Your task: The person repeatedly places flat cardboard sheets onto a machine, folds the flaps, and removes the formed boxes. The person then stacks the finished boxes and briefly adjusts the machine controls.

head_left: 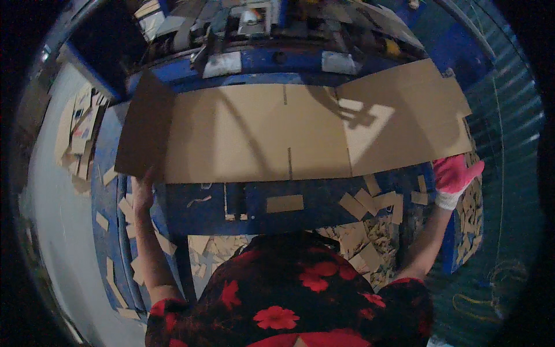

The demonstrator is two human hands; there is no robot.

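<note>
A long brown cardboard sheet with creases and two short slots spans the width in front of me. Its left panel is bent up and in shadow, and the right panel angles upward too. My left hand, bare, grips the sheet's near left corner, with fingertips at the edge. My right hand, in a pink and white glove, is at the near right edge. Its thumb sticks out to the right, while the other fingers are partly hidden under the cardboard.
Beyond the sheet stands a blue machine with metal plates and rollers. Small cardboard offcuts lie scattered on the blue table and in a heap below. More scrap cardboard is piled at left. A corrugated wall rises at right.
</note>
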